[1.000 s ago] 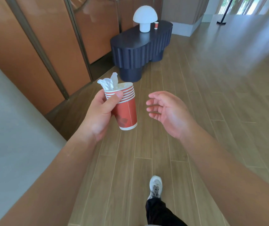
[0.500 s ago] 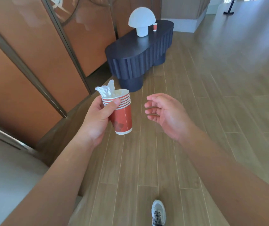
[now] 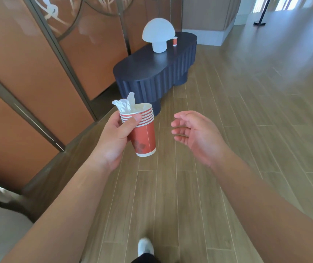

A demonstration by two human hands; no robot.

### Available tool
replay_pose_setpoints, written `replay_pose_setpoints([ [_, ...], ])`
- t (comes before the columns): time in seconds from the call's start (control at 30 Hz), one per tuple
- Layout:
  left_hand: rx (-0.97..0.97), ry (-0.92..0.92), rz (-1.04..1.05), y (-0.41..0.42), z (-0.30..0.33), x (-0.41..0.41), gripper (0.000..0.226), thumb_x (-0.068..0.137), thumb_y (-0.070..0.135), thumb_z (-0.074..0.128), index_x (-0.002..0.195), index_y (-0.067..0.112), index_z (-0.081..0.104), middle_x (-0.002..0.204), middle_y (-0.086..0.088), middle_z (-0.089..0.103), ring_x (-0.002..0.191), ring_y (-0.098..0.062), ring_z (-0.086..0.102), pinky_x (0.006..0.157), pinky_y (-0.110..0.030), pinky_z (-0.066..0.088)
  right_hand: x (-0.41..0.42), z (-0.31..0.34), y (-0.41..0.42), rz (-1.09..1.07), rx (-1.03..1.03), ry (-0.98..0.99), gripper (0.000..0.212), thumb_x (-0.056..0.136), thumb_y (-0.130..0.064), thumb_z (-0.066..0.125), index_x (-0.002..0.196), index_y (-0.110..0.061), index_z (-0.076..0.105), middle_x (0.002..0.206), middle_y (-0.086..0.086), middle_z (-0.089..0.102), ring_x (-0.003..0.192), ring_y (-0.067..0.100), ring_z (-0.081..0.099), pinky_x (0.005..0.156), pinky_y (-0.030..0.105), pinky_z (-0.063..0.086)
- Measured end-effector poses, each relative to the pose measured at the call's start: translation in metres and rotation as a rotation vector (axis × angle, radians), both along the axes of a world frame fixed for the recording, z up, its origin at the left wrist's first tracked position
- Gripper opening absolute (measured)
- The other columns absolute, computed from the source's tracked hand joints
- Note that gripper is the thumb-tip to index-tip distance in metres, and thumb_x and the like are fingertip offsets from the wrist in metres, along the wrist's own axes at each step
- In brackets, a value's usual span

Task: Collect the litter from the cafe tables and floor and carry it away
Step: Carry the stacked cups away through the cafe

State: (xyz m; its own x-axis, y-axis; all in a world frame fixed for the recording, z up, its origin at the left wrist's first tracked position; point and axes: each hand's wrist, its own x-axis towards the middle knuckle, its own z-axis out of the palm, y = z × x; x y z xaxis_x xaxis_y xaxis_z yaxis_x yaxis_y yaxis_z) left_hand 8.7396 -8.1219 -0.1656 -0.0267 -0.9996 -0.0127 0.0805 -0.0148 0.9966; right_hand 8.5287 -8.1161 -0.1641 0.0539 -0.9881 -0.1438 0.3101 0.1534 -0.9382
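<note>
Nearest the camera: one white shoe [image 3: 145, 246] at the bottom edge, on the plank floor [image 3: 227, 149].

Left hand [image 3: 114, 141]: grip closed around a stack of red paper cups [image 3: 144, 136], held in the air above the floor. Thumb lies across the near side of the rims; the fingers wrap round the far side (not visible from here). The stack's long axis is close to upright, tilted a little: mouth up and slightly toward the left, white base down and to the right. The grip sits on the upper part, at the banded rims, so most of the outer cup's body hangs below and right of the hand. Rim count: about six or seven white bands nested (exact number cannot be told). One crumpled white tissue [image 3: 124, 104] sticks up out of the top cup, at its left edge, above the thumb.

Right hand [image 3: 195, 133]: grip apart, holding nothing, palm turned toward the stack, fingers loosely curled and pointing left. It is near the cups, at about their height, not touching.

Further off: one dark blue ribbed counter [image 3: 159, 73] beside the orange panelled wall [image 3: 38, 73]. On it, one white mushroom-shaped lamp [image 3: 158, 34] and, just beside the lamp to the right, one single red cup [image 3: 174, 41], upright, mouth up.
</note>
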Motion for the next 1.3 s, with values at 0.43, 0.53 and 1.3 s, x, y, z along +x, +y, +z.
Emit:
replay_pose_setpoints([
  [0.43, 0.061, 0.073, -0.031, -0.231, -0.039, 0.014, 0.050, 0.081, 0.036, 0.075, 0.127, 0.019, 0.062, 0.114, 0.005, 0.076, 0.102, -0.010, 0.073, 0.075, -0.019, 0.056, 0.017, -0.019, -0.217, -0.066, 0.016, 0.055, 0.027, 0.068, -0.037, 0.066, 0.088, -0.019, 0.071, 0.081, 0.000, 0.070, 0.071, 0.014, 0.065, 0.062, 0.026, 0.053],
  [0.53, 0.078, 0.078, -0.052, -0.293, -0.038, 0.020, 0.054, 0.081, 0.037, 0.079, 0.130, 0.018, 0.062, 0.115, 0.004, 0.076, 0.101, -0.009, 0.073, 0.074, -0.019, 0.055, 0.026, -0.015, -0.277, -0.088, 0.027, 0.077, 0.024, 0.071, -0.036, 0.064, 0.088, -0.020, 0.072, 0.082, 0.000, 0.070, 0.070, 0.014, 0.065, 0.063, 0.027, 0.052],
  [1.3, 0.028, -0.076, -0.016, -0.642, -0.046, 0.016, 0.067, 0.069, 0.047, 0.079, 0.128, 0.021, 0.062, 0.117, 0.006, 0.075, 0.111, -0.015, 0.070, 0.084, -0.029, 0.055, 0.007, -0.015, -0.635, -0.046, -0.032, 0.037, 0.016, 0.078, -0.032, 0.063, 0.086, -0.021, 0.073, 0.081, 0.001, 0.070, 0.069, 0.014, 0.065, 0.062, 0.026, 0.053],
])
